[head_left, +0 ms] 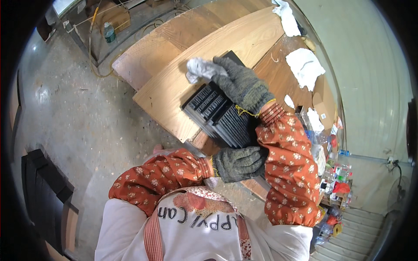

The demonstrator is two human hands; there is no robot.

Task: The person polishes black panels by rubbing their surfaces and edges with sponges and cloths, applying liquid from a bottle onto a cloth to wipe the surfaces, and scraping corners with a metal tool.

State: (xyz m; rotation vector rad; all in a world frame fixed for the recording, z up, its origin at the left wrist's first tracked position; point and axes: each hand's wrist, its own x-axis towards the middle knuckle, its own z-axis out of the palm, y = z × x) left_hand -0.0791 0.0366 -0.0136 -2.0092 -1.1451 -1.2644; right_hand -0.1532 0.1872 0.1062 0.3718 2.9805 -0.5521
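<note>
A black ribbed panel (233, 124) with slots across its far part lies slantwise on wooden boards in front of me. My right hand (244, 85), in a dark grey knitted glove, is over the panel's far part. It is closed on a crumpled white rag (202, 69), which sticks out to the left past the panel's edge. My left hand (237, 164), gloved alike, grips the panel's near end, its fingers pointing right. Part of that end is hidden behind the hand and my right sleeve.
The panel rests on a pale wooden board (167, 98) atop a bench. White cloths (305, 67) lie on the bench's right side. Several bottles and bits of litter (342, 174) crowd the right. Black parts (45, 182) are stacked at the left. A bottle (109, 32) stands beside a cardboard box (114, 17).
</note>
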